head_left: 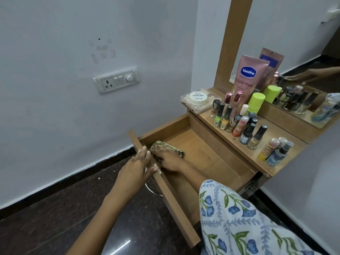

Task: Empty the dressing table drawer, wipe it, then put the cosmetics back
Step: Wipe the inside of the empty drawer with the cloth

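Inside the pulled-out drawer [206, 155], toward its 9 o'clock corner, the right hand [168, 161] presses flat on a green patterned cloth [161, 145] lying on the wooden floor; fingers roughly straight, cloth partly hidden beneath them. Left hand [137, 167] rests on the drawer front panel [165, 183], fingers extended along its top edge, thumb hooked over the rim just beside the right hand. Drawer otherwise bare inside. Cosmetics stand on the dressing table top [281, 151] at 2 o'clock from the drawer: nail polish bottles [237, 122] clustered, a pink Vaseline tube [247, 78] leaning against the mirror [294, 52], a white round jar [198, 98] on a clear box at the 12 o'clock end.
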{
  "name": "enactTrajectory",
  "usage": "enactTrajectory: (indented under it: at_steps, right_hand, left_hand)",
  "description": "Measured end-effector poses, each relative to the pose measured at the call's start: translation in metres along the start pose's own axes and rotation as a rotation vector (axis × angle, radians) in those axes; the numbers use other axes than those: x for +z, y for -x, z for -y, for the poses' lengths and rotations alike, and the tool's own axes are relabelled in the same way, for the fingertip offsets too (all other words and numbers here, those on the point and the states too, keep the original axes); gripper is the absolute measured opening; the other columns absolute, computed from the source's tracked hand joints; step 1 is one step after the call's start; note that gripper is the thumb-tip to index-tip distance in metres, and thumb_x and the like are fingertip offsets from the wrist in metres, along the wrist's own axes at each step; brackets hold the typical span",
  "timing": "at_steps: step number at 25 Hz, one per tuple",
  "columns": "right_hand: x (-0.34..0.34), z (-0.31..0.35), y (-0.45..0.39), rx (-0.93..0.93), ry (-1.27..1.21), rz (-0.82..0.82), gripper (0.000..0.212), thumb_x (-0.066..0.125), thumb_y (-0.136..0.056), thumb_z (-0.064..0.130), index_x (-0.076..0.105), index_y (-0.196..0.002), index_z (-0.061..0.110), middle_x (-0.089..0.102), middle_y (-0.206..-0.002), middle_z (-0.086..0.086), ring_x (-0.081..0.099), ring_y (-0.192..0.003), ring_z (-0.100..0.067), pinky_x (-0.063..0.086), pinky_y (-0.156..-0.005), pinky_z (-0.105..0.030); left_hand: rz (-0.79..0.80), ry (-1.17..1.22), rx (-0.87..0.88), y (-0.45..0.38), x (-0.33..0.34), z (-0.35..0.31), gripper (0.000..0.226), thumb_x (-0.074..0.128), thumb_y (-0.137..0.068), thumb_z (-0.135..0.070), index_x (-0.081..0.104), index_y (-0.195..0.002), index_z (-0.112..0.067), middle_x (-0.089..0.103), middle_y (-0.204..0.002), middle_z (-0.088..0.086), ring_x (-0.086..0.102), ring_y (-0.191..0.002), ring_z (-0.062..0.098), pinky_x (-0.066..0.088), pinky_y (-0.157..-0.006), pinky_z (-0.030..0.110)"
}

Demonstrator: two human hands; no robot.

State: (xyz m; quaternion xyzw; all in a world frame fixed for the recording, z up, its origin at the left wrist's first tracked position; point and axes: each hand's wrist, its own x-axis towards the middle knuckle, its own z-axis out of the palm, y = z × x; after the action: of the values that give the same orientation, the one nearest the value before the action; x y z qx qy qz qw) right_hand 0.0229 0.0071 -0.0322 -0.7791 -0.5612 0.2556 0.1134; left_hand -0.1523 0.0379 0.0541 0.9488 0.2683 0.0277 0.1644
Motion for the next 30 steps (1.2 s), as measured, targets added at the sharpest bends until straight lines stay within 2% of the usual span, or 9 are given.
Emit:
enactTrajectory:
  at_steps: [2, 5, 10, 14, 19, 23, 26, 28, 30]
  right_hand:
    - [-0.007, 0.002, 0.011, 0.001, -0.001, 0.036, 0.055, 0.047, -0.093, 0.012, 0.036, -0.146, 0.017, 0.030, -0.155, -0.011, 0.029, -0.141, -0.028, 0.026, -0.115, -0.038]
    - [-0.020, -0.001, 0.048, 0.025, 0.087, 0.051, 0.033, 0.061, -0.088, 0.020, 0.065, -0.119, 0.011, 0.063, -0.118, -0.014, 0.058, -0.110, -0.030, 0.048, -0.092, -0.038]
    - [-0.018, 0.000, 0.132, 0.042, 0.180, 0.112, 0.029, 0.069, -0.084, 0.021, 0.068, -0.112, 0.013, 0.064, -0.108, -0.010, 0.062, -0.099, -0.028, 0.052, -0.087, -0.041]
    - [-0.033, -0.025, 0.140, 0.246, 0.040, -0.062, 0.011, 0.061, -0.090, 0.015, 0.065, -0.100, 0.013, 0.064, -0.094, -0.001, 0.063, -0.092, -0.021, 0.053, -0.081, -0.034]
    - [-0.050, -0.046, 0.131, 0.370, 0.171, -0.133, 0.030, 0.060, -0.091, 0.012, 0.064, -0.120, 0.017, 0.061, -0.122, -0.010, 0.056, -0.111, -0.028, 0.048, -0.093, -0.034]
    - [-0.008, -0.002, 0.136, 0.220, 0.192, -0.041, 0.028, 0.063, -0.089, 0.016, 0.064, -0.117, 0.014, 0.065, -0.114, -0.008, 0.061, -0.104, -0.024, 0.051, -0.087, -0.033]
    - [-0.008, 0.002, 0.138, 0.159, 0.259, -0.090, 0.026, 0.064, -0.089, 0.017, 0.063, -0.115, 0.014, 0.064, -0.114, -0.009, 0.061, -0.102, -0.025, 0.051, -0.084, -0.035]
    - [-0.022, -0.014, 0.134, 0.221, 0.252, -0.118, 0.016, 0.055, -0.095, 0.013, 0.058, -0.110, 0.016, 0.060, -0.116, -0.008, 0.057, -0.097, -0.022, 0.048, -0.079, -0.031]
    - [-0.035, -0.031, 0.134, 0.338, 0.279, -0.166, 0.024, 0.045, -0.098, 0.012, 0.050, -0.122, 0.014, 0.051, -0.132, -0.011, 0.052, -0.106, -0.022, 0.046, -0.085, -0.032]
  left_hand:
    - [0.012, -0.002, 0.001, 0.001, 0.000, -0.001, 0.063, 0.044, -0.095, -0.043, 0.025, -0.148, -0.012, 0.009, -0.158, 0.003, 0.012, -0.146, 0.017, 0.025, -0.113, 0.032]
    - [0.039, 0.009, -0.015, 0.003, -0.002, -0.005, 0.065, 0.043, -0.097, -0.041, 0.021, -0.149, -0.010, 0.006, -0.159, 0.005, 0.008, -0.146, 0.017, 0.020, -0.116, 0.032]
    - [0.073, 0.013, -0.009, 0.024, 0.009, -0.027, 0.066, 0.043, -0.096, -0.042, 0.019, -0.149, -0.011, 0.003, -0.159, 0.005, 0.006, -0.146, 0.017, 0.019, -0.117, 0.035]
    - [0.083, 0.021, 0.019, 0.040, 0.013, -0.036, 0.067, 0.046, -0.096, -0.041, 0.020, -0.149, -0.011, 0.004, -0.159, 0.005, 0.006, -0.146, 0.017, 0.015, -0.117, 0.032]
    - [0.099, 0.055, 0.035, 0.044, 0.012, -0.034, 0.069, 0.049, -0.094, -0.042, 0.020, -0.149, -0.013, 0.003, -0.159, 0.001, 0.006, -0.146, 0.015, 0.014, -0.117, 0.031]
    - [0.096, 0.027, 0.044, 0.042, 0.012, -0.032, 0.069, 0.048, -0.093, -0.045, 0.021, -0.149, -0.014, 0.004, -0.158, 0.001, 0.007, -0.146, 0.013, 0.014, -0.116, 0.029]
    - [0.099, 0.016, 0.047, 0.043, 0.010, -0.033, 0.069, 0.048, -0.093, -0.046, 0.022, -0.149, -0.014, 0.005, -0.158, 0.001, 0.008, -0.146, 0.013, 0.014, -0.117, 0.031]
    - [0.093, 0.023, 0.043, 0.043, 0.008, -0.034, 0.069, 0.048, -0.093, -0.046, 0.023, -0.148, -0.014, 0.005, -0.158, 0.000, 0.009, -0.146, 0.013, 0.014, -0.117, 0.031]
    - [0.084, 0.033, 0.035, 0.043, 0.008, -0.035, 0.069, 0.049, -0.092, -0.046, 0.023, -0.148, -0.015, 0.005, -0.158, -0.001, 0.009, -0.145, 0.012, 0.013, -0.117, 0.030]
